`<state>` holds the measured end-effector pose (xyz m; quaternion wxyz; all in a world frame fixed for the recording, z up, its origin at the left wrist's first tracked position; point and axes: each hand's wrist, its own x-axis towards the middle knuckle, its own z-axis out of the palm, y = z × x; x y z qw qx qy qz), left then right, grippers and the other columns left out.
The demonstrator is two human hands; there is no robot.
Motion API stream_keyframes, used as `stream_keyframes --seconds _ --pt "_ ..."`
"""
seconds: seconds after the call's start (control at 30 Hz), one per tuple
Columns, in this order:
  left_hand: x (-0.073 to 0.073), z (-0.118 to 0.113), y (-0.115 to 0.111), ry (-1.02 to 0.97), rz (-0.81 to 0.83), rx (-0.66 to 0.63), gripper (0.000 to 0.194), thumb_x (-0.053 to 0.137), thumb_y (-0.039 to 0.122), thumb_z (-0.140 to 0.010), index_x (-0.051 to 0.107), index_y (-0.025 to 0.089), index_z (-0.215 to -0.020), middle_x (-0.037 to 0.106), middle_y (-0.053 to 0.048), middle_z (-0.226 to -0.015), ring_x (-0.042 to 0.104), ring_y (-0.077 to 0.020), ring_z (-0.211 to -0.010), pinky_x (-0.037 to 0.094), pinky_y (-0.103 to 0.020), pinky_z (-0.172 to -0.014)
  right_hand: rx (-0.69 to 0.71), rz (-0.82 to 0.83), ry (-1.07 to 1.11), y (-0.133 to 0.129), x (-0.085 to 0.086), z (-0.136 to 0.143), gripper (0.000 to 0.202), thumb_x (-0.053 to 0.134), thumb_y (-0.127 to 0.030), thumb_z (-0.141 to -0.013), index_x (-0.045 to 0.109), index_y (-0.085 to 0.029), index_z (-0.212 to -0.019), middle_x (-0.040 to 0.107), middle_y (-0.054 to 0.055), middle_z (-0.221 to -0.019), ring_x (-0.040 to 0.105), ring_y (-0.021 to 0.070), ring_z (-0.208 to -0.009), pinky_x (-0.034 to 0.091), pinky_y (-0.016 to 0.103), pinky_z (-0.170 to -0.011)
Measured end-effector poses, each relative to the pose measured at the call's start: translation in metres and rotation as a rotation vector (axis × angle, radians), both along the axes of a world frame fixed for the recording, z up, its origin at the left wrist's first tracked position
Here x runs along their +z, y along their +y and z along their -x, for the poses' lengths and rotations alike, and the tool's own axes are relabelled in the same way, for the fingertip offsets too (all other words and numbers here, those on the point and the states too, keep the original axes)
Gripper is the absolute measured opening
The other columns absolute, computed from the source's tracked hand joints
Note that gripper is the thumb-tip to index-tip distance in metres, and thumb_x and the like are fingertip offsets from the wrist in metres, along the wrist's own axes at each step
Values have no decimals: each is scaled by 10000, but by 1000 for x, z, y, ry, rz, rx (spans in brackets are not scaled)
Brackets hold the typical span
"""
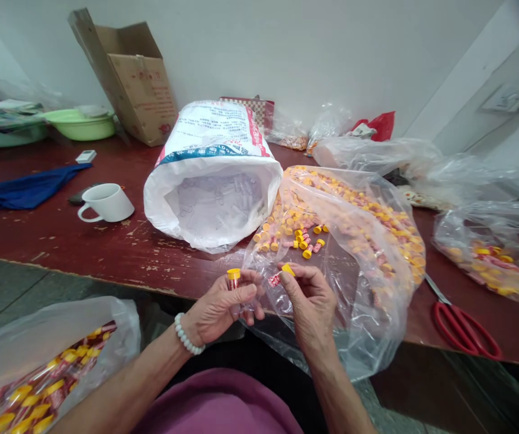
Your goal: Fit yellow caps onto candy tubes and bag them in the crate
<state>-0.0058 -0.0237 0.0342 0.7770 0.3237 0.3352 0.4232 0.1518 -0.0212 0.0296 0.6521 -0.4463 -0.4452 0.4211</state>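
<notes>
Yellow-topped tube point(234, 277) upright in left hand point(216, 307), thumb and fingers closed round it. Small yellow-capped vial point(275, 279) tilted, pinched between thumb and fingers of right hand point(314, 298). Beyond, on table point(105, 250): clear bag point(370, 355) of similar vials, white sack point(216, 132) lying beside it, mouth toward person. Mug point(113, 202) left of sack.

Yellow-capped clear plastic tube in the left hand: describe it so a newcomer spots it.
On the dark red table, find the big white printed sack, open toward the viewer. Lower in frame is the left hand with a pale beaded bracelet. It holds the yellow-capped clear plastic tube upright, unlike the tilted yellow-capped red-and-white piece in the right hand.
</notes>
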Motion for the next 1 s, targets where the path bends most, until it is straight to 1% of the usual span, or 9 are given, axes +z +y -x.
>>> stream_keyframes --seconds 0.17,0.33,0.47,0.53,0.6,0.67,0.8,0.9,1.0 --pt "1 -3 -3 44 -36 -95 340 691 231 -743 582 148 -1053 555 -23 -797 630 -147 -593 466 -211 -486 -34 33 35 0 -5 -5 175 691 -332 -763 596 -196 -818 673 6 -872 590 113 -732 468 250 -692" --pt "4 -5 -3 62 -71 -153 230 644 220 -782 599 129 -987 575 -33 -747 624 -141 -631 476 -217 -541 189 0 -157 -7 -5 -4 128 625 -324 -826 611 -201 -861 662 7 -853 596 123 -761 463 254 -710" --pt "6 -5 -4 64 -42 -166 244 649 231 -776 595 141 -996 612 -49 -798 622 -135 -610 462 -207 -515 227 69 -179 -11 -4 -6 184 527 -361 -888 622 -203 -892 672 19 -890 588 118 -718 471 259 -693" --pt "7 -4 -3 45 -10 -174 250 655 231 -769 593 151 -998 619 -48 -810 621 -134 -590 445 -199 -483 237 72 -244 -10 -4 -8 231 456 -366 -922 627 -211 -910 666 33 -973 600 133 -794 477 285 -753" --pt "6 -4 -3 18 37 -156 253 655 238 -770 590 163 -1002 622 -48 -828 613 -128 -567 401 -179 -431 245 -15 -392 -11 -3 -10 227 436 -349 -929 623 -220 -930 626 49 -1104 582 166 -977 450 333 -878" --pt "3 -5 -3 -16 109 -126 215 650 257 -779 598 157 -962 618 -41 -802 580 -104 -515 343 -164 -384 266 -154 -592 -14 -4 -11 195 530 -354 -878 600 -224 -1005 557 69 -1220 507 204 -1138 395 379 -975" --pt "-8 -8 -2 -66 225 -55 143 664 247 -773 606 121 -808 589 -18 -685 536 -76 -482 371 -175 -416 283 -377 -849 -19 -14 -8 649 761 -424 -664 462 -205 -1197 507 124 -1266 459 257 -1191 385 420 -992" --pt "-14 -9 -1 -24 229 -36 183 659 299 -780 616 126 -825 611 -30 -717 558 -93 -488 390 -189 -428 266 -391 -902 -20 -24 -2 769 789 -462 -605 411 -207 -1223 503 135 -1262 474 272 -1172 408 430 -966" --pt "-16 -8 0 7 164 -13 213 665 317 -773 629 114 -824 617 -38 -709 571 -106 -497 423 -205 -461 215 -336 -918 -19 -30 5 789 808 -408 -584 392 -207 -1224 524 133 -1221 500 278 -1130 431 426 -929"
